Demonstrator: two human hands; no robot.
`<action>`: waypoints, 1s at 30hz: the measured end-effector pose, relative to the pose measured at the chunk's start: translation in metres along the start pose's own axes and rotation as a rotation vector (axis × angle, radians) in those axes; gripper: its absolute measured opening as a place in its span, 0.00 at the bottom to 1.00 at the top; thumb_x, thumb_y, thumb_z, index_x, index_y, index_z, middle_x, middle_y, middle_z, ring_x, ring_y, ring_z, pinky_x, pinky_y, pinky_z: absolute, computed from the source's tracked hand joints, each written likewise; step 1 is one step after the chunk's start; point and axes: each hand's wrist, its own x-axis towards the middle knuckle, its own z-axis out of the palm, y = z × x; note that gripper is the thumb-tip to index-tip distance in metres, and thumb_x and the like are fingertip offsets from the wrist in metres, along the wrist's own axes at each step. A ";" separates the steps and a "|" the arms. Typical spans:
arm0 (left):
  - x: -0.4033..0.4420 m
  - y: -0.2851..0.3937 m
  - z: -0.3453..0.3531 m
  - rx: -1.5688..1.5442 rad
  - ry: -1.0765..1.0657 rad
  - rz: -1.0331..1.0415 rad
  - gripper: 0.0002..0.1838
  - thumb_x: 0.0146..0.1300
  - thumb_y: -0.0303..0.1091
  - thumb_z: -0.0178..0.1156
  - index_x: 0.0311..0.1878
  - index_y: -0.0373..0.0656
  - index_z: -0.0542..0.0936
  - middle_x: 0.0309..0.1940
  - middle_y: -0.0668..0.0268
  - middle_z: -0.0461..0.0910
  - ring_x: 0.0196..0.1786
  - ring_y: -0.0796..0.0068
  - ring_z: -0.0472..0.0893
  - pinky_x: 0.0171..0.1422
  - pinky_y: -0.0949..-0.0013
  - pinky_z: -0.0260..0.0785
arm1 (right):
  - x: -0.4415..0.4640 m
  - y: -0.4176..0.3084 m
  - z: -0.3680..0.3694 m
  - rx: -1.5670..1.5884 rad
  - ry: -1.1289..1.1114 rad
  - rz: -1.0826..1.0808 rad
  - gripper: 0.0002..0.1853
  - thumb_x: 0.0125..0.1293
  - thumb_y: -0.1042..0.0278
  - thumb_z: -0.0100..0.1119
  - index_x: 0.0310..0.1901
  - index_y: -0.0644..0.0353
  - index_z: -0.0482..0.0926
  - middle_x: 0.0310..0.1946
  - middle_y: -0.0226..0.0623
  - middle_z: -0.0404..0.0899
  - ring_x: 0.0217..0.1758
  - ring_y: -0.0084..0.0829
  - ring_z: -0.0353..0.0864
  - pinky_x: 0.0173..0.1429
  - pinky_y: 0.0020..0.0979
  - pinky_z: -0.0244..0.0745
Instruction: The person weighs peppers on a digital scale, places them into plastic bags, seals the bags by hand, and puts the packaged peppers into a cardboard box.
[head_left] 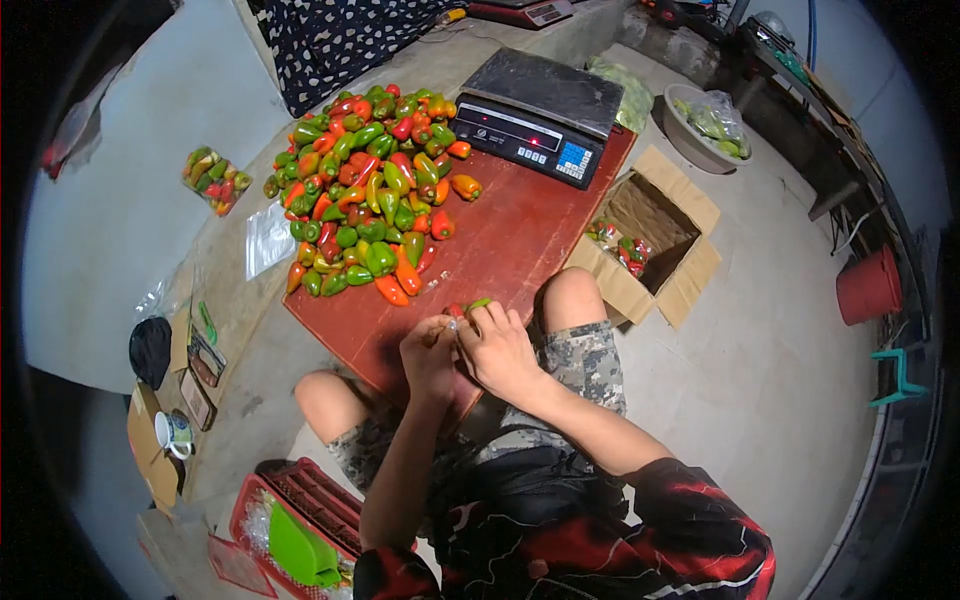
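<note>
My left hand [427, 352] and my right hand [500, 350] meet over the near edge of the red table. Between them is what looks like a small clear plastic bag [452, 325], pinched by the fingers of both. A red pepper [457, 311] and a green pepper [479, 303] show just beyond the fingertips; whether they lie inside the bag is hard to see. Farther up the tabletop a large heap of green, red and orange peppers [370, 190] is spread out, apart from both hands.
A digital scale [535, 120] stands at the table's [500, 220] far right. An open cardboard box [690, 215] with bagged peppers is beside my right knee. Clear bags [268, 240] and a filled pepper bag [215, 182] lie left. A red basket [240, 520] sits lower left.
</note>
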 end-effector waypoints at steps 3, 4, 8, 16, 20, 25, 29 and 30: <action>0.003 0.002 0.001 -0.047 -0.028 -0.035 0.04 0.68 0.24 0.60 0.41 0.36 0.83 0.29 0.75 0.81 0.28 0.89 0.75 0.32 0.82 0.65 | 0.003 0.000 0.002 0.018 0.076 0.019 0.14 0.60 0.64 0.61 0.43 0.62 0.83 0.43 0.39 0.77 0.52 0.41 0.73 0.51 0.41 0.67; 0.003 0.003 0.000 -0.080 -0.063 -0.046 0.04 0.68 0.24 0.60 0.41 0.36 0.83 0.29 0.75 0.80 0.28 0.89 0.74 0.32 0.82 0.65 | 0.003 0.001 0.003 0.044 0.117 0.033 0.13 0.60 0.64 0.61 0.42 0.62 0.83 0.43 0.39 0.77 0.52 0.40 0.73 0.51 0.42 0.66; 0.005 0.010 0.002 0.000 -0.091 -0.045 0.04 0.68 0.23 0.59 0.40 0.36 0.82 0.28 0.75 0.79 0.28 0.90 0.74 0.32 0.83 0.65 | 0.002 0.004 0.007 0.085 0.137 0.081 0.12 0.60 0.64 0.62 0.41 0.62 0.84 0.43 0.39 0.77 0.51 0.40 0.73 0.50 0.42 0.65; 0.022 0.023 -0.002 0.249 -0.369 -0.065 0.05 0.71 0.24 0.56 0.38 0.38 0.80 0.26 0.75 0.77 0.30 0.88 0.74 0.34 0.81 0.67 | 0.001 0.021 0.014 0.213 0.147 0.149 0.12 0.60 0.65 0.62 0.42 0.60 0.86 0.44 0.37 0.79 0.53 0.41 0.73 0.52 0.42 0.66; 0.030 0.015 -0.007 0.260 -0.442 -0.041 0.06 0.72 0.25 0.56 0.38 0.38 0.80 0.25 0.74 0.75 0.28 0.87 0.74 0.33 0.80 0.68 | 0.002 0.025 0.012 0.315 0.130 0.173 0.12 0.60 0.67 0.62 0.43 0.61 0.87 0.46 0.37 0.80 0.54 0.42 0.73 0.54 0.42 0.68; 0.034 0.015 -0.007 0.300 -0.453 -0.028 0.07 0.74 0.27 0.57 0.38 0.38 0.80 0.23 0.75 0.75 0.25 0.87 0.72 0.30 0.77 0.65 | 0.000 0.032 0.017 0.501 0.150 0.201 0.10 0.60 0.73 0.65 0.43 0.62 0.87 0.47 0.39 0.81 0.57 0.43 0.74 0.61 0.42 0.70; 0.033 0.022 -0.006 0.308 -0.418 -0.095 0.07 0.74 0.29 0.57 0.38 0.39 0.81 0.23 0.76 0.73 0.25 0.88 0.70 0.29 0.78 0.62 | 0.001 0.035 0.017 0.564 0.161 0.223 0.11 0.58 0.76 0.67 0.44 0.62 0.87 0.47 0.40 0.81 0.57 0.43 0.75 0.62 0.41 0.71; 0.034 0.022 -0.009 0.252 -0.425 -0.146 0.08 0.74 0.31 0.58 0.39 0.39 0.82 0.22 0.77 0.72 0.24 0.88 0.69 0.29 0.78 0.61 | 0.000 0.036 0.017 0.571 0.181 0.212 0.11 0.58 0.76 0.68 0.43 0.62 0.87 0.46 0.40 0.81 0.55 0.44 0.75 0.60 0.41 0.72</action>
